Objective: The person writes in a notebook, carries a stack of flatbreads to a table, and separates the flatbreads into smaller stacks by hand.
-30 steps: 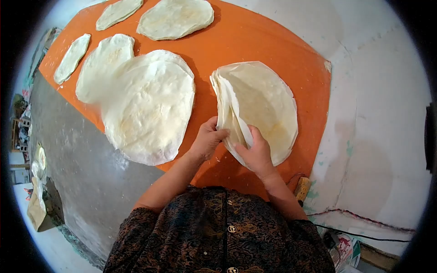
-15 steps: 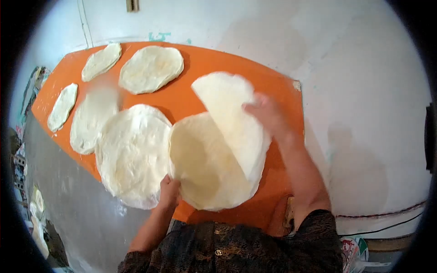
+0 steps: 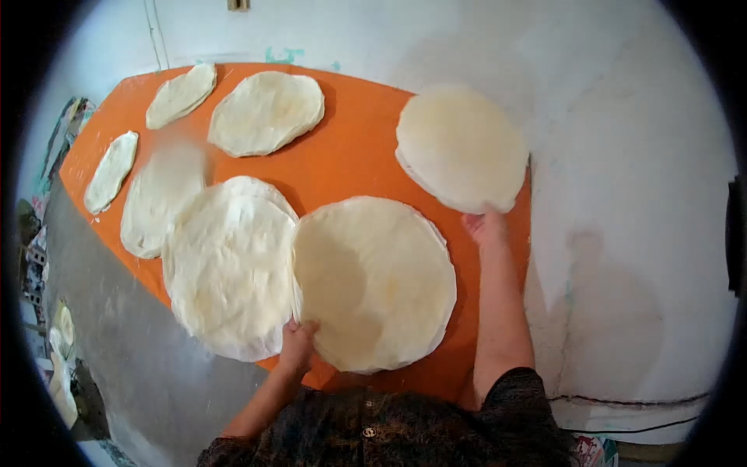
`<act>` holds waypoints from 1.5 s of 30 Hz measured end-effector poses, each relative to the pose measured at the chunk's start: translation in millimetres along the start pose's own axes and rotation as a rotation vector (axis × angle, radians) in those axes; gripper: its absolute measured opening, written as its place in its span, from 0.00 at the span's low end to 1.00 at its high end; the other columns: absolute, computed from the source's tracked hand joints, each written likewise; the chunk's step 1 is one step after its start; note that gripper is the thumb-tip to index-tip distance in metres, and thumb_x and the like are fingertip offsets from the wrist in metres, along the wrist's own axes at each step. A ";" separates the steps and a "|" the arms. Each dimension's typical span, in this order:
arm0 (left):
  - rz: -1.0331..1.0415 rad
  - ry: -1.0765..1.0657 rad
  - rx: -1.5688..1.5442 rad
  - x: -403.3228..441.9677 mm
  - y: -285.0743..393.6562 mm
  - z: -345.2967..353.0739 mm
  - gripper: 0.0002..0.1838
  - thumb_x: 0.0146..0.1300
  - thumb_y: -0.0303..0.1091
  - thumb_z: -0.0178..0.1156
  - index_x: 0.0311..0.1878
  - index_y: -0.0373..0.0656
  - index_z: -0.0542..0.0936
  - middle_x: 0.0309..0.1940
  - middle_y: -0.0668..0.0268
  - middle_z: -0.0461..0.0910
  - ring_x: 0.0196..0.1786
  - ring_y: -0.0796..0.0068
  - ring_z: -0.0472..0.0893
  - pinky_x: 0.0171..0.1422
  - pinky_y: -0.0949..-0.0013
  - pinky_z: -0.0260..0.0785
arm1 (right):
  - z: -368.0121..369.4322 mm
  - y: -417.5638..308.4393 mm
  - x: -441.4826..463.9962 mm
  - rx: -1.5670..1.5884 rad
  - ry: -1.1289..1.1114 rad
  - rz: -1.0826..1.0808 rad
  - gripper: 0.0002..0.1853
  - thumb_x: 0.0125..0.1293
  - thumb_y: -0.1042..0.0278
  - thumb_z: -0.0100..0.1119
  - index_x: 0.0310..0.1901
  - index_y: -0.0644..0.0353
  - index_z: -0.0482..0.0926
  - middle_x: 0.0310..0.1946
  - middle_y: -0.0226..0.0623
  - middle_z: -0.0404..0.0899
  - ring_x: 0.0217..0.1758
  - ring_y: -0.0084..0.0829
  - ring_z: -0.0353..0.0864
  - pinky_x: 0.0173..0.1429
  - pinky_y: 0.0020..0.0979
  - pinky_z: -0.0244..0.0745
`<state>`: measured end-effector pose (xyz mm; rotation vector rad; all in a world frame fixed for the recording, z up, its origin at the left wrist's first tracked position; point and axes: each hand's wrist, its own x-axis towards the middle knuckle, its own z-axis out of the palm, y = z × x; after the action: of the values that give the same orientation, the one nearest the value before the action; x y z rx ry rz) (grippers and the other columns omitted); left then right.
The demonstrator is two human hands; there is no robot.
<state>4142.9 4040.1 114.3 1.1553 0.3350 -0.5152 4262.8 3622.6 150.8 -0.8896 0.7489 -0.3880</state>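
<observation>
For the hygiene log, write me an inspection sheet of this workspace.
Surface: orange board, pale specks near its left end.
Job's things: thin flat rounds, mostly lying on the board; the front round adjoins the large left round.
Clutter: mixed items at far left, too small to identify.
Grippers: left hand closed at the front round's left edge; right hand holds another round.
Cables: two, low right, off the board.
Surroundings: pale wall, green patches.

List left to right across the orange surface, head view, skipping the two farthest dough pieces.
Narrow dough oval → blurry dough oval → broad lumpy dough round → left hand → smooth dough round → held dough round, in the grip of the right hand.
</observation>
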 end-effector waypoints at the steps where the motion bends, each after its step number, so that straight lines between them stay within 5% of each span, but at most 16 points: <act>1: -0.002 -0.041 -0.022 -0.7 4.2 1.0 0.16 0.57 0.29 0.52 0.49 0.35 0.70 0.42 0.63 0.75 0.44 0.72 0.74 0.48 0.70 0.67 | -13.2 20.1 2.7 -0.196 -0.008 0.230 0.17 0.59 0.67 0.52 0.50 0.59 0.66 0.44 0.37 0.73 0.43 0.31 0.75 0.35 0.35 0.76; 4: -0.041 -0.090 -0.048 -4.7 20.6 8.5 0.17 0.59 0.30 0.51 0.51 0.34 0.69 0.44 0.63 0.75 0.47 0.72 0.74 0.51 0.69 0.66 | -26.3 64.9 -17.5 -1.065 0.131 -0.268 0.17 0.56 0.67 0.53 0.48 0.62 0.68 0.33 0.40 0.77 0.36 0.39 0.77 0.42 0.36 0.73; 6: -0.053 -0.131 -0.077 -6.1 30.6 16.5 0.19 0.60 0.32 0.52 0.52 0.35 0.68 0.46 0.63 0.74 0.48 0.72 0.74 0.53 0.69 0.65 | 3.3 60.0 -95.3 -1.091 -0.075 -0.485 0.21 0.55 0.64 0.55 0.48 0.67 0.68 0.37 0.41 0.76 0.37 0.38 0.77 0.45 0.35 0.72; 10: -0.072 -0.216 -0.165 -10.1 26.1 12.0 0.24 0.61 0.40 0.53 0.55 0.36 0.65 0.49 0.63 0.72 0.51 0.72 0.72 0.55 0.68 0.64 | 25.2 102.7 -198.9 -0.949 -0.853 -0.192 0.37 0.50 0.54 0.63 0.58 0.66 0.60 0.52 0.50 0.67 0.55 0.41 0.68 0.57 0.35 0.64; 13: -0.078 -0.313 -0.231 -4.3 17.2 8.1 0.27 0.61 0.45 0.53 0.57 0.36 0.64 0.50 0.63 0.71 0.52 0.72 0.71 0.56 0.67 0.63 | 30.2 125.8 -223.5 -0.963 -0.980 -0.184 0.42 0.48 0.51 0.65 0.60 0.66 0.58 0.55 0.52 0.64 0.60 0.43 0.64 0.60 0.35 0.61; 16: -0.074 -0.345 -0.285 -4.9 18.2 15.3 0.29 0.62 0.49 0.50 0.58 0.36 0.62 0.52 0.63 0.69 0.53 0.72 0.70 0.57 0.66 0.62 | 34.5 128.0 -233.2 -1.091 -0.942 -0.335 0.42 0.48 0.52 0.64 0.59 0.67 0.58 0.56 0.52 0.63 0.59 0.43 0.64 0.60 0.35 0.61; 19: -0.084 -0.335 -0.315 -7.4 19.4 15.5 0.30 0.63 0.50 0.48 0.58 0.35 0.62 0.52 0.63 0.69 0.54 0.71 0.70 0.58 0.66 0.62 | 34.5 128.2 -239.6 -1.055 -0.887 -0.237 0.36 0.51 0.57 0.61 0.58 0.69 0.60 0.53 0.53 0.66 0.57 0.42 0.67 0.59 0.35 0.62; 22: -0.088 -0.348 -0.325 -6.8 20.0 14.2 0.29 0.63 0.50 0.47 0.58 0.35 0.62 0.52 0.62 0.69 0.53 0.71 0.70 0.58 0.65 0.62 | 41.1 123.8 -253.0 -1.168 -0.800 -0.525 0.22 0.53 0.66 0.56 0.49 0.68 0.69 0.41 0.50 0.74 0.45 0.39 0.76 0.48 0.34 0.69; 28: -0.077 -0.325 -0.338 -8.2 23.4 16.8 0.24 0.64 0.46 0.48 0.55 0.38 0.65 0.47 0.63 0.72 0.49 0.72 0.72 0.53 0.65 0.66 | 32.2 126.1 -248.3 -1.072 -0.680 -0.381 0.06 0.55 0.73 0.50 0.33 0.66 0.72 0.21 0.44 0.73 0.25 0.34 0.77 0.29 0.33 0.69; 32: -0.008 -0.319 -0.147 -4.9 20.9 16.8 0.20 0.63 0.43 0.49 0.52 0.39 0.67 0.44 0.64 0.74 0.45 0.73 0.75 0.50 0.66 0.68 | 40.6 132.7 -264.8 -0.961 -0.704 -0.575 0.11 0.56 0.72 0.51 0.40 0.65 0.72 0.25 0.46 0.76 0.29 0.28 0.78 0.32 0.30 0.71; 38: 0.022 -0.294 -0.081 -4.0 20.2 18.0 0.16 0.62 0.37 0.51 0.50 0.39 0.69 0.41 0.64 0.75 0.42 0.74 0.75 0.45 0.68 0.70 | 40.5 118.8 -264.4 -1.072 -0.688 -0.340 0.13 0.57 0.71 0.49 0.44 0.65 0.71 0.27 0.48 0.76 0.30 0.37 0.79 0.34 0.32 0.71; 45: 0.140 -0.066 0.010 0.0 4.9 29.7 0.13 0.59 0.31 0.53 0.46 0.36 0.71 0.37 0.63 0.76 0.37 0.75 0.76 0.41 0.70 0.70 | 43.4 145.6 -247.2 -1.159 -0.650 -0.400 0.13 0.57 0.70 0.49 0.43 0.63 0.72 0.28 0.49 0.76 0.30 0.42 0.77 0.36 0.34 0.71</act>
<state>4145.3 4014.0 129.2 1.1596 0.1932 -0.4318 4125.2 3878.1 154.9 -2.1419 0.1109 0.0539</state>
